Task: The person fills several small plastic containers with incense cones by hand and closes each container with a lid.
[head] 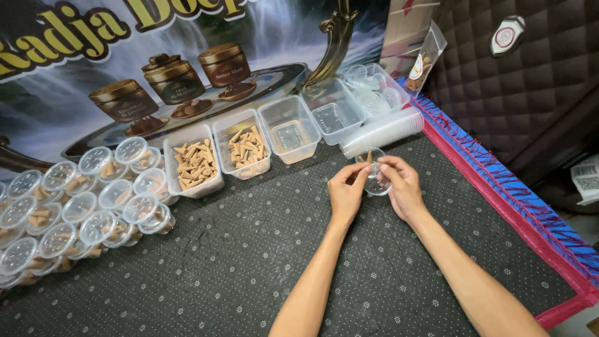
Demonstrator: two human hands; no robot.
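Both my hands meet over the dark dotted mat, holding a small clear plastic cup (pixel 377 185) between them. My left hand (pixel 347 191) pinches its left rim and my right hand (pixel 400 185) grips its right side. A tan cone (pixel 369 156) sticks up at the cup's far rim, near my fingertips. Two clear rectangular tubs of tan cones (pixel 194 164) (pixel 246 148) stand further back to the left.
Many lidded clear cups (pixel 81 206) with cones are piled at the left. Empty tubs (pixel 290 131) (pixel 334 112), a tub of lids (pixel 374 90) and a lying stack of cups (pixel 384 132) sit behind. A red and blue mat edge (pixel 499 187) runs on the right.
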